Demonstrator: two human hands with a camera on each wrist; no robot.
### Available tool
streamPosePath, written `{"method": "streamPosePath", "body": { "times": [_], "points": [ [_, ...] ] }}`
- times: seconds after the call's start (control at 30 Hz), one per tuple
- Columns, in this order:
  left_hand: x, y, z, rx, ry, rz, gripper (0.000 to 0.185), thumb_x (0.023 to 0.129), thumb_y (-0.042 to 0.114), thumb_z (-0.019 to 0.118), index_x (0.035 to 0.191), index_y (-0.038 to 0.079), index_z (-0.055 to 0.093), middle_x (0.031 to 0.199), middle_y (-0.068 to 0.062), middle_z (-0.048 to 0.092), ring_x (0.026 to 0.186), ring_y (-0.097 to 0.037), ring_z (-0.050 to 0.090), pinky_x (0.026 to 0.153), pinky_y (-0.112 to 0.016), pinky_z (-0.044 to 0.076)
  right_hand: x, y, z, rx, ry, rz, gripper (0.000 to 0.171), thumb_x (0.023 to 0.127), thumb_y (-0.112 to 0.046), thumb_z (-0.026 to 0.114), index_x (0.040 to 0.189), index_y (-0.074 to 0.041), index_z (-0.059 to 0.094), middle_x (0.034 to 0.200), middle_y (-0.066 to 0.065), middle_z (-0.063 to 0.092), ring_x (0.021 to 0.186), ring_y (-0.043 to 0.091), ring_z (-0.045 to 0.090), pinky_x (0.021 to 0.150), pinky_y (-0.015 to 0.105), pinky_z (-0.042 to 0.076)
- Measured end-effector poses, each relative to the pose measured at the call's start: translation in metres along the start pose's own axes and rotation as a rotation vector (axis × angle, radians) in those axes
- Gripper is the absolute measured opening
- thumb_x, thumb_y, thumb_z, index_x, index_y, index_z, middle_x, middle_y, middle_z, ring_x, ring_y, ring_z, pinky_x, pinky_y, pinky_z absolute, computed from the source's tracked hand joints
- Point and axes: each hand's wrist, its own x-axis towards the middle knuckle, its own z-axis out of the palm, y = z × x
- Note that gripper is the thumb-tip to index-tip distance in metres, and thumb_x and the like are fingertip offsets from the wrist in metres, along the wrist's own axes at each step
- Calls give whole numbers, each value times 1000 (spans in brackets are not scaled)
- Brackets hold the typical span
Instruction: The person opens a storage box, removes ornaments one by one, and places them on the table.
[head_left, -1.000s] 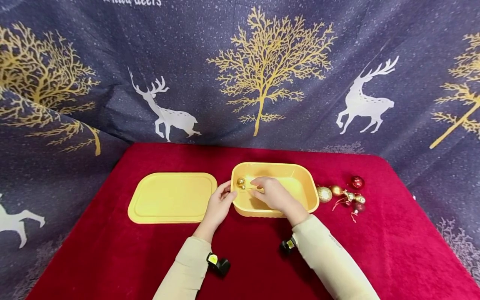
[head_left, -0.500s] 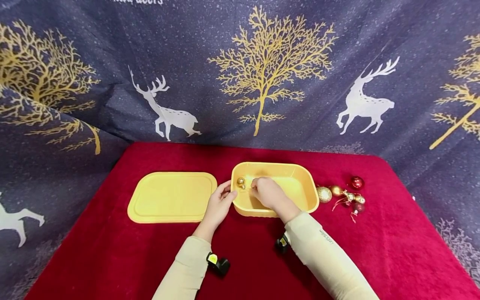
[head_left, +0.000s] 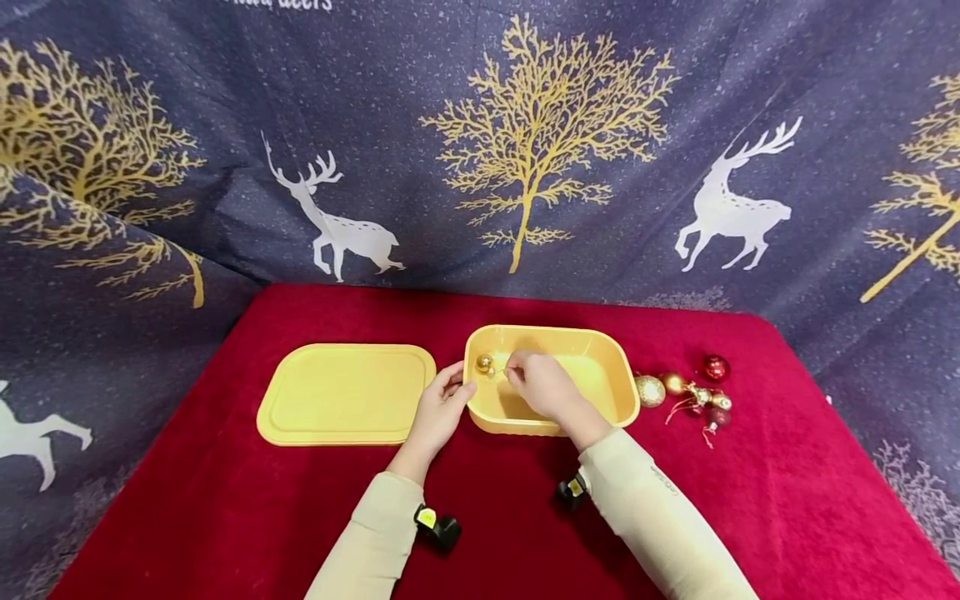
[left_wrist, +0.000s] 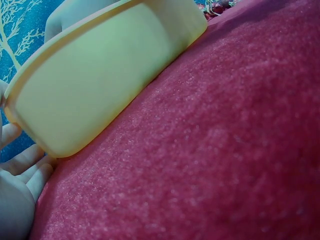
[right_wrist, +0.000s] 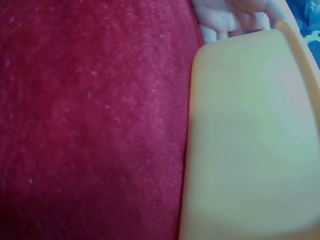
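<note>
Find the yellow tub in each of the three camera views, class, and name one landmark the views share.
Head: the yellow tub sits at centre on the red cloth, right of the flat lid, between the two hands.
Left wrist: its outer wall fills the upper left.
Right wrist: its wall fills the right half.
Shared landmark: the red cloth under the tub.

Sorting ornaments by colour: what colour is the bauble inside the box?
Gold bauble; clearest in the head view.

Table draped in red velvet cloth (head_left: 225,500), backed by dark blue fabric backdrop (head_left: 420,125) printed with gold trees and white deer.
</note>
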Motion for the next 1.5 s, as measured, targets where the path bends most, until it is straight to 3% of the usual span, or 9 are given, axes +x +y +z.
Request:
{"method": "streamPosePath", "body": {
  "times": [0.23, 0.43, 0.63, 0.93, 1.03, 1.23, 1.5],
  "points": [
    [-1, 0, -1, -21, -15, -19, 48, 93, 19, 58, 139, 7, 47, 128, -17, 56, 115, -26, 55, 96, -38, 46, -4, 6, -4, 193, 64, 40, 9, 92, -14, 57, 91, -7, 63, 88, 6, 69, 84, 19, 66, 75, 34, 53],
    [-1, -2, -1, -11, -8, -35, 45, 92, 21, 59, 136, 14, 51, 126, -11, 57, 114, -23, 56, 96, -36, 46, -10, 10, -12, 358, 86, 70, 10, 97, -14, 50, 95, -6, 55, 92, 10, 71, 83, 22, 67, 70, 31, 51],
    [-1, -3, -2, -21, -17, -38, 47, 93, 21, 59, 138, 12, 49, 129, -12, 55, 116, -24, 55, 97, -37, 46, -17, 11, -22, 506, 78, 152, 14, 101, -16, 43, 97, -5, 51, 93, 16, 72, 85, 26, 69, 69, 32, 55],
    [-17, 30, -4, 7, -34, -33, 45, 94, 16, 56, 137, 4, 48, 126, -17, 56, 114, -26, 55, 94, -34, 47, -24, 15, -33, 766, 92, 230, 20, 103, -18, 37, 103, 0, 45, 97, 27, 68, 86, 24, 68, 68, 37, 57],
    [-18, 32, -4, 1, -33, -30, 46, 93, 16, 56, 137, 4, 48, 126, -17, 56, 114, -27, 56, 94, -35, 47, -27, 18, -37, 792, 100, 237, 21, 103, -19, 38, 104, 1, 44, 97, 28, 67, 86, 21, 68, 70, 36, 57],
    [-17, 32, -4, -6, -31, -39, 46, 93, 16, 57, 137, 6, 48, 127, -16, 56, 116, -27, 55, 97, -37, 46, -34, 23, -44, 722, 162, 208, 18, 99, -14, 47, 96, 3, 51, 89, 26, 69, 78, 8, 67, 69, 34, 55],
    [-17, 33, -4, -8, -38, -46, 47, 93, 17, 57, 137, 6, 48, 127, -16, 56, 116, -26, 55, 97, -38, 45, -43, 34, -51, 684, 225, 207, 18, 96, -12, 54, 94, 5, 58, 85, 23, 70, 75, 4, 66, 65, 34, 56]
  ]
}}
